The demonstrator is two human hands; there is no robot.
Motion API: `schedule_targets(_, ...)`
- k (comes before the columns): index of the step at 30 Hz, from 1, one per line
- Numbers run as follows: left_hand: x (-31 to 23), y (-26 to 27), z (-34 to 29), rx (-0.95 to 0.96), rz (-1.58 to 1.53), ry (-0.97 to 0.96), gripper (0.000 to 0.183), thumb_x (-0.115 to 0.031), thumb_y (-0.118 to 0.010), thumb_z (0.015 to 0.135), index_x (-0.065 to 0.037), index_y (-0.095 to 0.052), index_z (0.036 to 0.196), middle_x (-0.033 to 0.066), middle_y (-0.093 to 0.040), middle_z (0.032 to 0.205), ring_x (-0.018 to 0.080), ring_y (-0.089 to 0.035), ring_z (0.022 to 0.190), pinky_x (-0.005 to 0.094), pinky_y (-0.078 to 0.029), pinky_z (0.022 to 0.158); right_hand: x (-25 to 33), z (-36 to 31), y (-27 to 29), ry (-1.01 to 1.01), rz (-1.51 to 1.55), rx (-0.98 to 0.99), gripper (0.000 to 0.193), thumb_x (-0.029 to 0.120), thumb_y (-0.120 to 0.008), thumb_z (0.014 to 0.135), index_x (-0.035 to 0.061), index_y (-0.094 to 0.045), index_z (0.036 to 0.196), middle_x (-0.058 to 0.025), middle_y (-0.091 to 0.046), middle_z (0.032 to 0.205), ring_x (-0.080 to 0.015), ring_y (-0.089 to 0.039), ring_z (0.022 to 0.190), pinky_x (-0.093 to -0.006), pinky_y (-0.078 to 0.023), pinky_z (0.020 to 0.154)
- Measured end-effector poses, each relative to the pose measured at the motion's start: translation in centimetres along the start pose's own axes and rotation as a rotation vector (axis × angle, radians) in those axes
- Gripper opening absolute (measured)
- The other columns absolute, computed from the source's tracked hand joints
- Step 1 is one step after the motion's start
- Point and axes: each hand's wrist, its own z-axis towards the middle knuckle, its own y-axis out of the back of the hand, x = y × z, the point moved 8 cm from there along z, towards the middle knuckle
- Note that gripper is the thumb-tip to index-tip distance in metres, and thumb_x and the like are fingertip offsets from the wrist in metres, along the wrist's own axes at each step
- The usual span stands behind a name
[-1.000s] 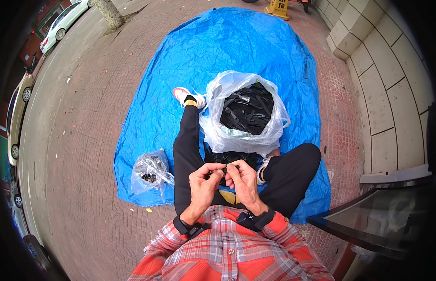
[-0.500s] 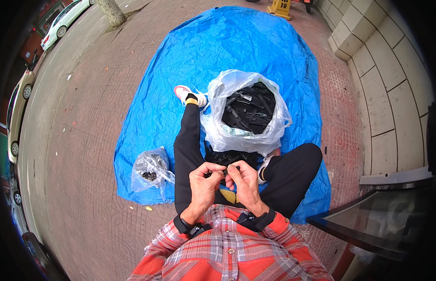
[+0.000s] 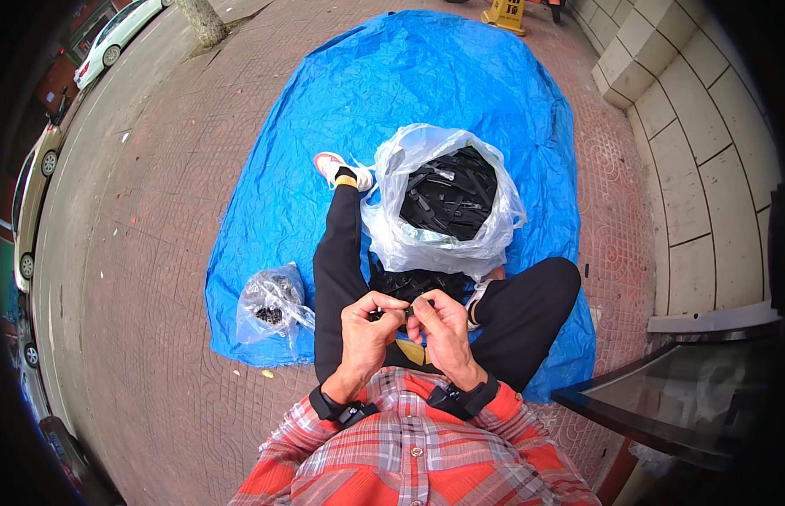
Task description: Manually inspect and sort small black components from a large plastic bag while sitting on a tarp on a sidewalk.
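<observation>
My left hand (image 3: pixel 367 332) and my right hand (image 3: pixel 444 330) meet over my lap, fingers pinched together. Between the fingertips sits a small dark piece (image 3: pixel 408 310), mostly covered, so its kind cannot be made out. Just beyond my hands lies a heap of black parts (image 3: pixel 426 283) between my legs. Behind that stands a large translucent plastic bag (image 3: pixel 391 162), its mouth spread wide, filled with flat black strap-like pieces (image 3: pixel 450 198). Left of my left leg rests a smaller clear bag (image 3: pixel 278 301) of small dark and silvery bits.
A blue tarp (image 3: pixel 409 67) lies under me on brick paving (image 3: pixel 173 211). At right are a tiled wall (image 3: pixel 700 219) and a dark-framed glass panel (image 3: pixel 671 396). A yellow sign (image 3: pixel 504 15) stands beyond the tarp; parked cars (image 3: pixel 114 42) line the left.
My fingertips have shifted slightly around the small dark piece, and a little more of it shows by my right fingers. The bags and the heap have stayed in place.
</observation>
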Motion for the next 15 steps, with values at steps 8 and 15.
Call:
schedule_targets(8, 0.04, -0.04, 0.16, 0.053, -0.030, 0.024, 0.009, 0.006, -0.059, 0.074, 0.000, -0.060, 0.081, 0.0044, -0.057, 0.064, 0.0028, -0.037, 0.044, 0.0183, -0.025, 0.041, -0.12, -0.11, -0.19, -0.039, 0.112, 0.019, 0.016, 0.017, -0.054, 0.089, 0.0027, -0.054, 0.083, -0.0031, -0.055, 0.063, -0.0077, -0.050, 0.052, -0.0208, -0.037, 0.047)
schedule_targets(15, -0.56, -0.22, -0.22, 0.015, 0.086, -0.043, 0.008, 0.005, -0.059, 0.076, -0.001, -0.060, 0.081, 0.0010, -0.055, 0.064, 0.0022, -0.038, 0.045, 0.0173, -0.027, 0.041, 0.22, -0.09, -0.15, -0.031, 0.066, 0.021, 0.016, 0.017, -0.054, 0.089, 0.0027, -0.055, 0.084, -0.0025, -0.055, 0.063, -0.0074, -0.051, 0.052, -0.0210, -0.038, 0.047)
